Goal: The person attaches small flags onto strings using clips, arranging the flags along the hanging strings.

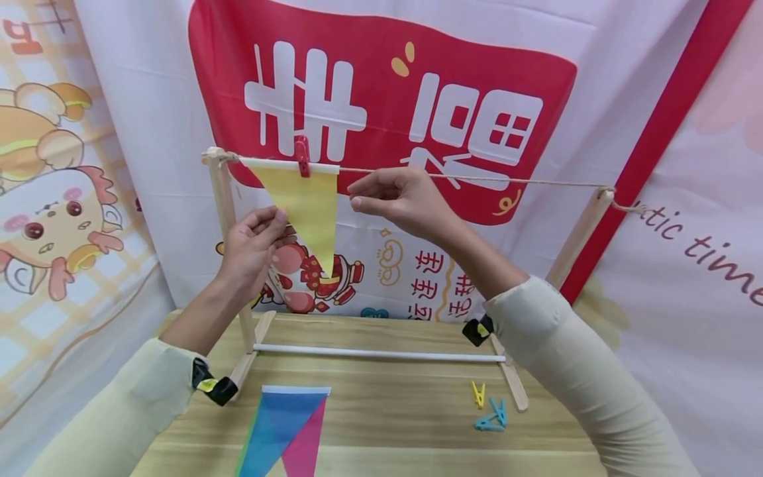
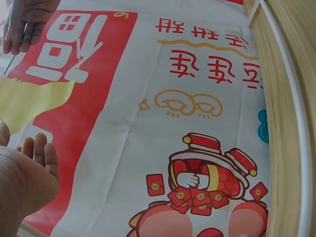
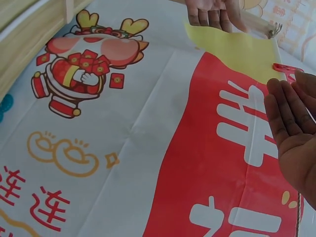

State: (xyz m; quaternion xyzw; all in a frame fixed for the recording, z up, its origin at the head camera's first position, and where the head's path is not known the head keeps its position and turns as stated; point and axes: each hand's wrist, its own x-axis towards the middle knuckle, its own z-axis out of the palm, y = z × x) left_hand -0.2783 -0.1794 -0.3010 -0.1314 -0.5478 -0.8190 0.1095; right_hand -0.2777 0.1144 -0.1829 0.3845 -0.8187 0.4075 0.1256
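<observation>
A yellow pennant [image 1: 312,212] with a white top strip hangs from a string [image 1: 489,179]. A red clothespin [image 1: 303,158] clips its top edge near the middle. My left hand [image 1: 253,245] is at the pennant's slanted left edge, thumb and index finger meeting there. In the right wrist view, the tips of that hand's other fingers [image 3: 212,19] are hidden at the pennant's edge. Just right of the pennant's top corner, my right hand [image 1: 402,199] hovers with loosely bent fingers and a gap between thumb and fingertips. It holds nothing.
Wooden posts [image 1: 223,192] carry the string, with a white rod [image 1: 381,353] between their feet. More pennants [image 1: 286,421], blue and pink uppermost, lie on the wooden table [image 1: 387,404]. Yellow [image 1: 479,394] and blue clothespins [image 1: 491,419] lie at the right. A printed cloth hangs behind.
</observation>
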